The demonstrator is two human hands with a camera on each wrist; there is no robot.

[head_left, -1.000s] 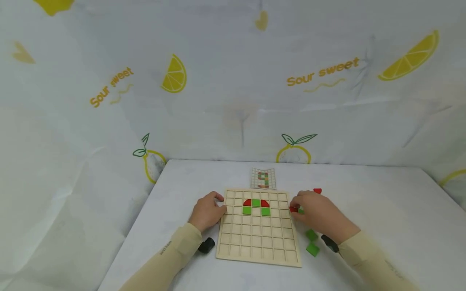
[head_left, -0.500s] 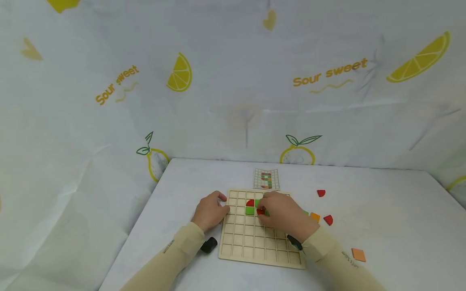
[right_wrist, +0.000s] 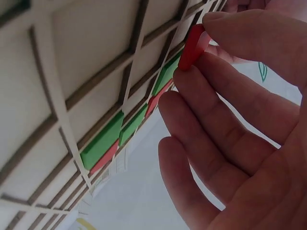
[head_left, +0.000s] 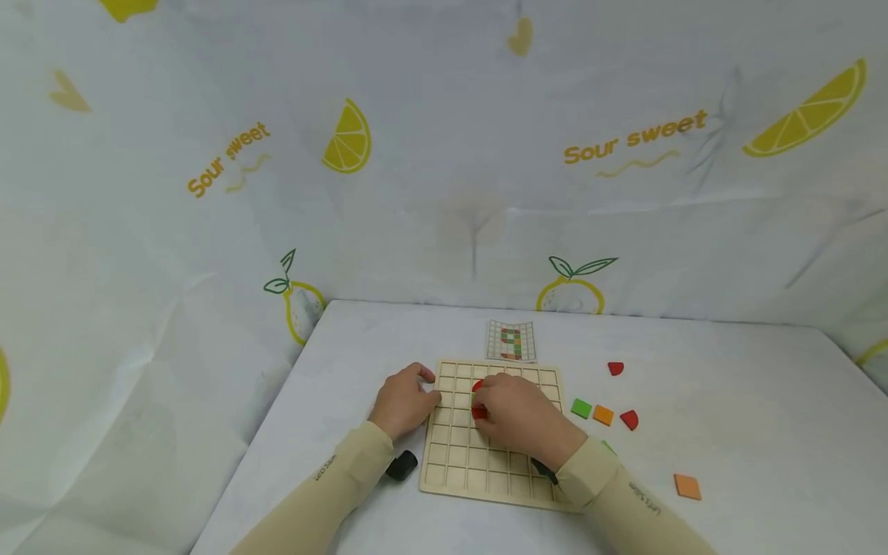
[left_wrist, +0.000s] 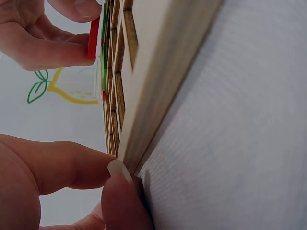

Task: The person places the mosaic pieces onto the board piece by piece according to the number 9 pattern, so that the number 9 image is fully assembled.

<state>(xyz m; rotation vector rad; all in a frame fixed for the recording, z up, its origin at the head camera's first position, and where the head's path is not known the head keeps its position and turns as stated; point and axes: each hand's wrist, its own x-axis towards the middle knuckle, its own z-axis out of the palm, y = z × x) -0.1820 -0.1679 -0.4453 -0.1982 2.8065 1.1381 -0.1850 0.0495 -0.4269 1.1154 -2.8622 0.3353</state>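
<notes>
A pale wooden grid board (head_left: 479,482) lies on the white table. My left hand (head_left: 405,402) pinches its left edge between thumb and forefinger, as the left wrist view shows up close. Over the board's upper part, my right hand (head_left: 522,415) pinches a red quarter-round tile (right_wrist: 193,46) between thumb and fingertips. That tile is tipped on edge, close above the cells in the right wrist view. Several tiles sit in the board's cells, among them a green square (right_wrist: 103,139) and a red tile (right_wrist: 156,99); in the head view the right hand hides most of them.
Behind the board lies a card (head_left: 493,339) printed with a coloured grid pattern. To the right are loose tiles: a green square (head_left: 581,408), an orange square (head_left: 603,415), red quarter-rounds (head_left: 629,419) and another orange square (head_left: 687,486). A patterned white cloth (head_left: 416,231) hangs behind.
My right hand has carried the red tile from the board's right side leftward over its cells, uncovering loose tiles on the right. The left hand keeps its grip on the edge.
</notes>
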